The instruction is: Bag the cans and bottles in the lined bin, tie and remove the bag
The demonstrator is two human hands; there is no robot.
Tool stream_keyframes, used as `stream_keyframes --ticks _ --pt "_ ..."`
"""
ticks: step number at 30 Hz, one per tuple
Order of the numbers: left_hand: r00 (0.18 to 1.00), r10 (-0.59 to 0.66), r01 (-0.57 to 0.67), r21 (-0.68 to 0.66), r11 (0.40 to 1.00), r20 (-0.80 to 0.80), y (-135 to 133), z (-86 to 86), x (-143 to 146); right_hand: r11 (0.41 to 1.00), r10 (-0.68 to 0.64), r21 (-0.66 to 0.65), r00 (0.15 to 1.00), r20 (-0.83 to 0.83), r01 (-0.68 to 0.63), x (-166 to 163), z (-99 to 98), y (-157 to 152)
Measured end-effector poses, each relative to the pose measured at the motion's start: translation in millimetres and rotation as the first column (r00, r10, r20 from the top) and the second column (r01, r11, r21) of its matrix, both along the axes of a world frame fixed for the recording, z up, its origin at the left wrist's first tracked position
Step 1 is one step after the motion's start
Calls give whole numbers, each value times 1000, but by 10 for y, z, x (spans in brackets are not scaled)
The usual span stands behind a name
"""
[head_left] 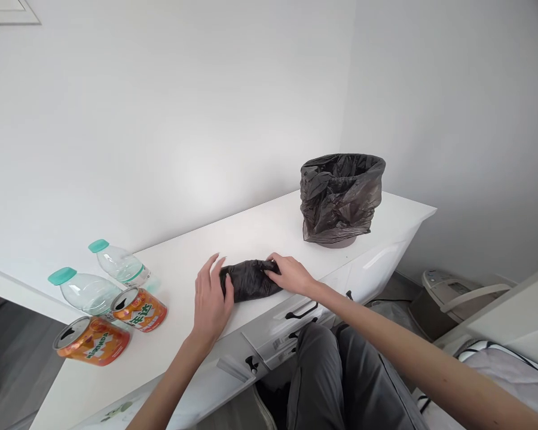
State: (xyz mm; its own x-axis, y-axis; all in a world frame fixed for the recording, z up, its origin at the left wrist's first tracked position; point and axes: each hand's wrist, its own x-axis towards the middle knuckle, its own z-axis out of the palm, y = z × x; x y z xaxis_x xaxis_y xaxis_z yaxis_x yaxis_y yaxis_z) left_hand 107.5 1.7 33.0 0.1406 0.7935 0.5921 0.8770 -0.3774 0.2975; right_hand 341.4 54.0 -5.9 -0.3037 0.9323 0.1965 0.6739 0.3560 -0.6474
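Observation:
A folded black plastic bag (253,280) lies on the white cabinet top as a flattened, crinkled bundle. My left hand (211,295) is at its left end, thumb over the near side and fingers curved loosely behind. At the right end, my right hand (291,275) pinches the bag between thumb and fingers. Farther right stands a bin lined with a black plastic bag (341,200), its edge folded down over the outside.
On the left stand two orange soda cans, a front can (94,341) and a rear can (140,309), beside two clear bottles with teal caps, one nearer (87,292) and one farther (119,263). Drawers with black handles (302,312) are below. A beige appliance (448,298) sits at right.

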Motion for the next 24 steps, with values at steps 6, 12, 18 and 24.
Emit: stream_keyframes --ticks 6,12,18,24 --pt "828 -294 306 -55 950 -477 55 -129 21 884 49 454 987 152 -114 -262 55 -113" --pt "861 -213 143 -182 973 -463 76 -480 -203 913 91 353 946 312 -204 -286 -159 -90" --pt "896 -183 106 -205 973 -405 36 -533 -304 935 113 290 947 301 -203 -273 -296 -48" --pt "911 -171 83 -242 967 -374 28 -523 -284 940 107 277 944 313 -199 -278 -267 -19"
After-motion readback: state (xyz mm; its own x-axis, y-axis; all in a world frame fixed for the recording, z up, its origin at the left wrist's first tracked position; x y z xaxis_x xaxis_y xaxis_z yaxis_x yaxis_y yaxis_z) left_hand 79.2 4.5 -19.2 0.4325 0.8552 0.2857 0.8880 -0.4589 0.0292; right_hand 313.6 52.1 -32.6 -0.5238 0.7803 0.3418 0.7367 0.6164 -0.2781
